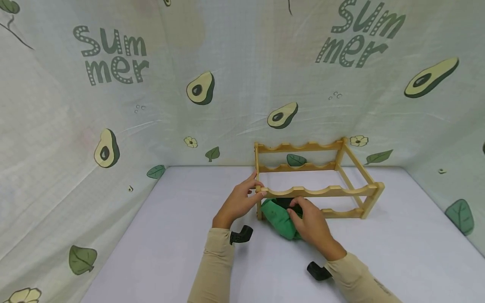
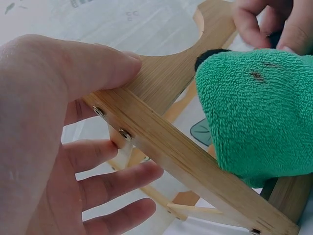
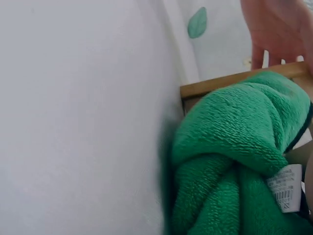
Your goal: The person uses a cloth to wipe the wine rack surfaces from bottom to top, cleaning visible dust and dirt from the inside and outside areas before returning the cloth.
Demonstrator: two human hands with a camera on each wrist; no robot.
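Note:
A slatted wooden rack (image 1: pixel 322 192) with scalloped rails stands on the table. At its front left corner my left hand (image 1: pixel 239 201) grips the frame, the thumb (image 2: pixel 110 66) lying on the scalloped rail and the other fingers spread on the outer side. A green terry towel (image 1: pixel 279 219) with a dark edge bunches against the lower front of the rack, beneath the upper front rail. My right hand (image 1: pixel 313 225) pinches the towel's dark part with thumb and fingers. In the right wrist view, a white printed label (image 3: pixel 286 188) hangs from the towel's folds.
The white table (image 1: pixel 166 252) extends around the rack. Behind it hangs a pale cloth backdrop (image 1: pixel 235 54) printed with avocados, leaves and lettering, close to the rack's rear rails. A black wrist-worn device (image 1: pixel 241 235) juts from the left cuff, another (image 1: pixel 318 271) from the right.

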